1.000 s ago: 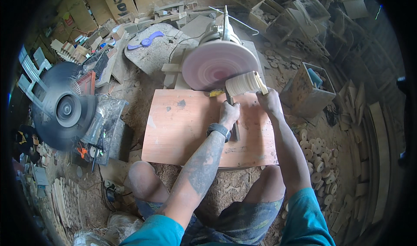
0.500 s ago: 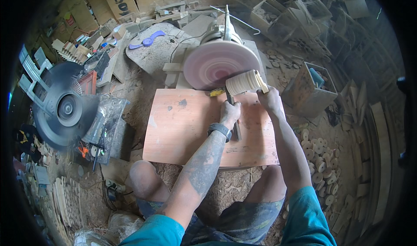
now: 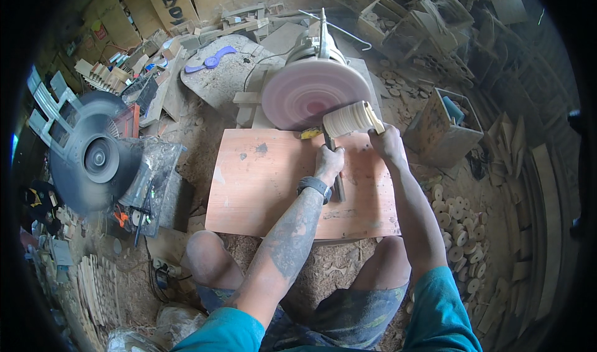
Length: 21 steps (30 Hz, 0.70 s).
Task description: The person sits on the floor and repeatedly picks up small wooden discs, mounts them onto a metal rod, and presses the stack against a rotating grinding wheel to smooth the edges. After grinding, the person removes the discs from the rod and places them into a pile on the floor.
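Observation:
A large round sanding disc (image 3: 298, 94) with a pinkish face stands upright at the far side of the board, its rings smeared as if spinning. Against its lower right lies a stack of pale wooden discs (image 3: 346, 119), tilted slightly up to the right. My right hand (image 3: 387, 142) is closed around the stack's right end, by a flat pale wooden piece (image 3: 375, 118). Below the stack, my left hand (image 3: 329, 162) wraps round a dark narrow bar (image 3: 340, 189), whose top end meets the stack's left end. A small yellow object (image 3: 310, 132) lies beside the bar's top.
A reddish wooden board (image 3: 267, 184) spans the space before my knees. At left a fan (image 3: 98, 159) turns, blurred. Many small wooden rings (image 3: 463, 227) are heaped on the floor at right, near a wooden box (image 3: 443, 128). A purple fan blade (image 3: 211, 60) rests on a dusty panel behind.

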Motion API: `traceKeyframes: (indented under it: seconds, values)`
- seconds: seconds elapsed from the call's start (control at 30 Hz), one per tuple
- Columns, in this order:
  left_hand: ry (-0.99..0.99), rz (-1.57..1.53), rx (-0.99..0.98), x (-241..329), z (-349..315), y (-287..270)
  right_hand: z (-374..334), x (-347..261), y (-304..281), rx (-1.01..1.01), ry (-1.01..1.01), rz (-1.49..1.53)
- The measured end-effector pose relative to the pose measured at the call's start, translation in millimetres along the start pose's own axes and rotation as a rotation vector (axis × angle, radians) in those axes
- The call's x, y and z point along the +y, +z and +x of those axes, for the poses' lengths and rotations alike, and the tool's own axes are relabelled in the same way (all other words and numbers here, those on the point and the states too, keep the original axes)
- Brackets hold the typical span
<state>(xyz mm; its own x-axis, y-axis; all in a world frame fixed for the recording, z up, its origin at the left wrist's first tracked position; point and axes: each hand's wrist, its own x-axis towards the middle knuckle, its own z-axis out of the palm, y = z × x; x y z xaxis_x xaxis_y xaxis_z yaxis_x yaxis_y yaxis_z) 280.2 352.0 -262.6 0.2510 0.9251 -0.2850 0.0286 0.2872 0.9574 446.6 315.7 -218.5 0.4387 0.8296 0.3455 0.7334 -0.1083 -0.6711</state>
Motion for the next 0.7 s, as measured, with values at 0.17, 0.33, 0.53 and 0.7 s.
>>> traceKeyframes:
  seconds: [0.17,0.33,0.53,0.7]
  values:
    - [-0.020,-0.017,-0.012,-2,2,2,1,4,2,0.021,-0.033,0.005]
    - [0.003,-0.022,-0.003,-5,5,1,0,-1,0,0.014,-0.027,0.006]
    - [-0.013,0.025,-0.037,-8,9,-2,0,-3,-1,0.003,-0.005,-0.002]
    - [-0.034,0.012,-0.062,-9,11,-3,0,-1,-1,0.008,0.002,-0.012]
